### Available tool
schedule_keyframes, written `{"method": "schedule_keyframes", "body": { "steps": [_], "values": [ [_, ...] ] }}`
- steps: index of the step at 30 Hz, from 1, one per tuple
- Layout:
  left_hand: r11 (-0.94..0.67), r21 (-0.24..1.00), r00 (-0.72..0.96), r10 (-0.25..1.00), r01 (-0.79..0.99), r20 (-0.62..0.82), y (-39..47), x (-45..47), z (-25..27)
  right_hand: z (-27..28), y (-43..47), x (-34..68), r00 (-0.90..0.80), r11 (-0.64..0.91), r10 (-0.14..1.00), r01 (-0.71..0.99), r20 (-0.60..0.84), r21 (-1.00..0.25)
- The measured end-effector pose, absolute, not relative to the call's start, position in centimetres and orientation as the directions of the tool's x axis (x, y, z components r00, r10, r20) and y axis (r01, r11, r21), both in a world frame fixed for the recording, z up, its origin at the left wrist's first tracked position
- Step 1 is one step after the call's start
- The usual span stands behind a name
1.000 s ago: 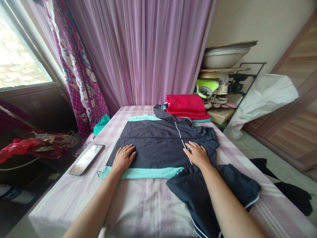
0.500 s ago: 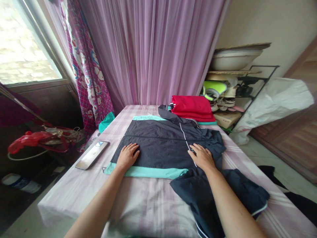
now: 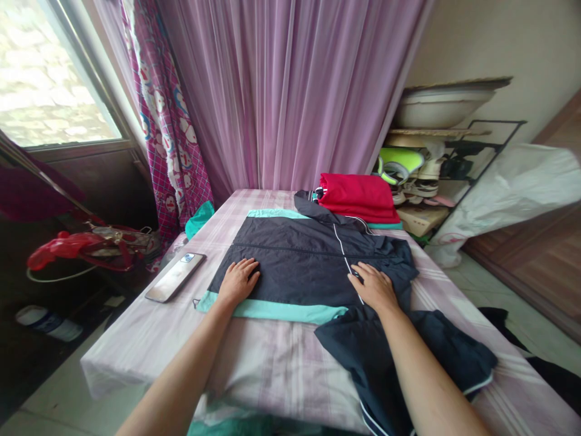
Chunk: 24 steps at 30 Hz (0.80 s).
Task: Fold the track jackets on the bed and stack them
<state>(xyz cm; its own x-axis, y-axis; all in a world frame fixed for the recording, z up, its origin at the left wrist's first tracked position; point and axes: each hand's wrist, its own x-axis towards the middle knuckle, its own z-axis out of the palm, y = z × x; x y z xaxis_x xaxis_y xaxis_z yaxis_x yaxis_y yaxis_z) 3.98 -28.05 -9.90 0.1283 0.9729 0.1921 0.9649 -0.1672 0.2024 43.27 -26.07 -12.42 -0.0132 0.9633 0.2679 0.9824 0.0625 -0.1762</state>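
A dark navy zip jacket (image 3: pixel 290 266) with mint-green side strips and white piping lies spread flat, its zip running across from left to right. My left hand (image 3: pixel 238 280) rests palm down on its left part, near the front mint strip, with fingers stretched out. On the right, by the white piping, my right hand (image 3: pixel 373 286) lies flat on the cloth, fingers also extended. One navy sleeve (image 3: pixel 381 357) drapes towards me beneath my right forearm. The other sleeve reaches the back, beside a folded red garment (image 3: pixel 358 198).
A plaid cloth covers the table (image 3: pixel 149 345). To the left lies a phone (image 3: pixel 176 277), face down. Behind hangs a purple curtain (image 3: pixel 281 91). A shoe rack (image 3: pixel 494 136) with a basin (image 3: pixel 445 106) and a white plastic bag (image 3: pixel 512 194) stand beyond the right edge.
The view has shifted slightly, so everything sits a little further right. Both hands stay on the same parts of the jacket, which keeps its shape.
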Motion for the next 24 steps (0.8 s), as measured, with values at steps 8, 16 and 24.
{"method": "schedule_keyframes", "body": {
  "steps": [8, 16, 24],
  "values": [
    [-0.169, 0.227, 0.127, 0.974, 0.959, 0.189, -28.02, 3.93, -9.96, -12.35, -26.12, 43.28, -0.016, 0.065, 0.960, 0.984, 0.280, -0.169],
    [-0.174, 0.231, 0.129, 0.972, 0.957, 0.194, -28.04, 4.02, -9.91, -12.77, -25.89, 43.59, -0.023, 0.079, 0.952, 0.982, 0.304, -0.173],
    [-0.113, 0.227, 0.073, 0.982, 0.967, 0.176, -28.36, 4.38, -9.69, -12.87, -25.82, 43.70, -0.025, 0.083, 0.949, 0.981, 0.315, -0.173]
  ]
}}
